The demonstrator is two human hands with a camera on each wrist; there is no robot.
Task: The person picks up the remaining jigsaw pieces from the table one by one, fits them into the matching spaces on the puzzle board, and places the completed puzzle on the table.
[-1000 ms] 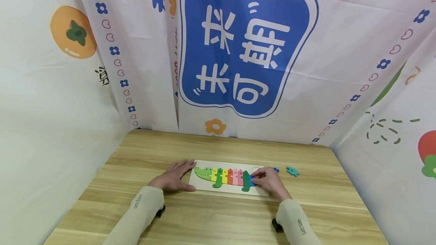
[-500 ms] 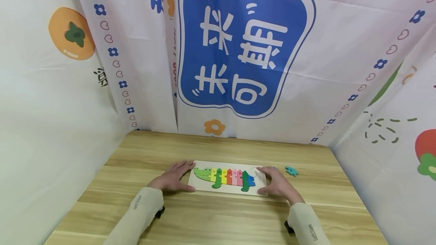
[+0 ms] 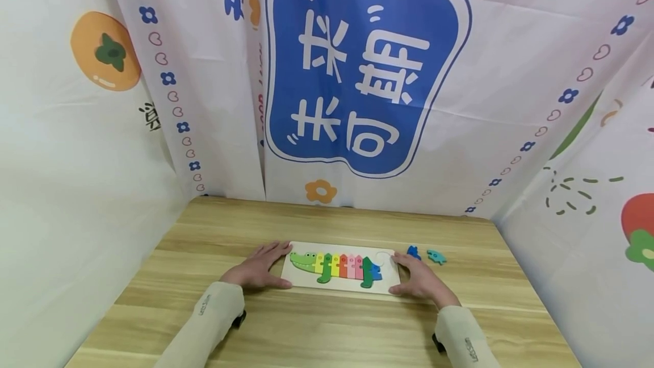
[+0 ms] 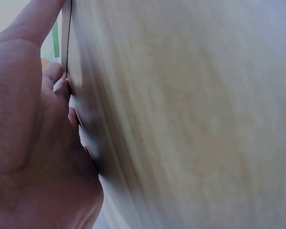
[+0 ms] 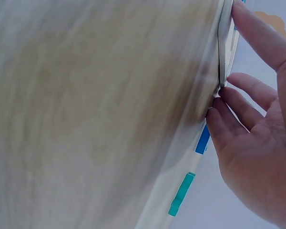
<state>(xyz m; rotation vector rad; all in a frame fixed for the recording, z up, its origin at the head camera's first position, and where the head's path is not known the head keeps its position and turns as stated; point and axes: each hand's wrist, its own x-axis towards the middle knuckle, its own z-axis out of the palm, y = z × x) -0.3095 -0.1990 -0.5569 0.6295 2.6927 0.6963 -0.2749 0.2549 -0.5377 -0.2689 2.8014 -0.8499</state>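
Note:
A pale wooden puzzle board [image 3: 342, 286] lies on the table, bearing a crocodile in coloured pieces. Its green head [image 3: 304, 262] is at the left, and a blue piece [image 3: 377, 273] sits behind the dark green hind-leg piece [image 3: 367, 274]. Beyond that, a curved tail outline shows bare. My left hand [image 3: 257, 268] rests spread at the board's left end, thumb near the front corner and fingers at the back one. At the right end my right hand [image 3: 419, 278] touches the board, its thumb and fingers apart, holding no piece. In the right wrist view its fingertips [image 5: 212, 114] meet the tabletop.
Two loose pieces lie beyond the right hand: a blue one [image 3: 413, 252] and a teal one [image 3: 436, 256]. The wood-grain table [image 3: 327, 328] ends at a printed cloth [image 3: 225, 146] at the back, with white cloth walls on both sides.
My right hand has let go of the blue piece, which stays in the board, and has moved right to the board's end, its fingers spreading. My left hand keeps its place.

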